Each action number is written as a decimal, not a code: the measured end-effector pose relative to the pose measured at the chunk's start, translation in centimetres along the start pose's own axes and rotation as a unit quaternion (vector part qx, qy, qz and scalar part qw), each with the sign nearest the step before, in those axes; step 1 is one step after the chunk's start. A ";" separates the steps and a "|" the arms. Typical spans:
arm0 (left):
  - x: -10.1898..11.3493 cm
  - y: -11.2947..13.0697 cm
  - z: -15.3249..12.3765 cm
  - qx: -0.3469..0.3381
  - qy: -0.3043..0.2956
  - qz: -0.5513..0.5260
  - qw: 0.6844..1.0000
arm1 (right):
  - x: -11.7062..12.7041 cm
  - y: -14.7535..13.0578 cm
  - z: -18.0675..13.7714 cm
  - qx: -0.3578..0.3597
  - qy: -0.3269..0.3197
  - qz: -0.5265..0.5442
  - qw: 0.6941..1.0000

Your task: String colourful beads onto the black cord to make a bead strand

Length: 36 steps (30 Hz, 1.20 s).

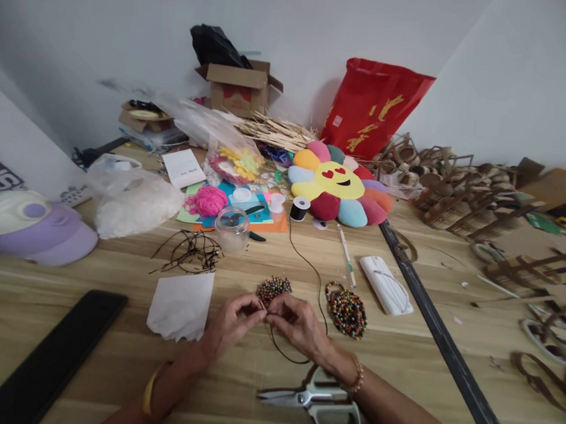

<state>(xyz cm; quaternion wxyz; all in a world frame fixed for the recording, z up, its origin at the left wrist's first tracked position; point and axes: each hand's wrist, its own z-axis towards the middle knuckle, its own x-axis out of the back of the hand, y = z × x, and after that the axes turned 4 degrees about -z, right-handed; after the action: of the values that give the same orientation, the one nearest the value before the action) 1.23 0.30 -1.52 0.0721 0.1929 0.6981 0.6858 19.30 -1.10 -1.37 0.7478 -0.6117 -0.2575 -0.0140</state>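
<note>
Black cord (320,278) runs from its spool (299,210) to our left hand (232,320) and right hand (300,323); we note both pinching it, close together, beside multicoloured beads (273,288).

A red bag (376,109) stands behind a smiling flower cushion (340,181), near what seem to be woven baskets (430,210).

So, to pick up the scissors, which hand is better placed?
Probably the right hand: the scissors lie with handles near its wrist, while the left hand is farther away. Both seem to pinch the black cord.
</note>
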 end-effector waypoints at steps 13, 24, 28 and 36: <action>0.0 0.1 0.2 -0.007 -0.019 0.025 0.999 | 0.3 0.4 -0.5 0.152 0.020 -0.157 0.976; 0.0 0.5 0.1 0.005 0.000 0.043 0.999 | 0.4 0.6 -0.5 0.135 0.016 -0.169 0.976; 0.0 0.1 0.0 0.003 0.004 0.043 0.999 | 0.3 1.1 -0.4 0.135 0.027 -0.170 0.976; -0.3 -1.1 0.2 -0.008 0.069 0.085 0.994 | 0.8 1.0 -0.1 0.127 0.077 -0.140 0.979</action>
<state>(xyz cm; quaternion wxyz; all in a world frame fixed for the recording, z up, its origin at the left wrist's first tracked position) 1.36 0.37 -2.64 -0.0339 0.2032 0.6770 0.7066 20.31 -0.68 -1.96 0.8279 -0.4663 -0.2820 -0.1328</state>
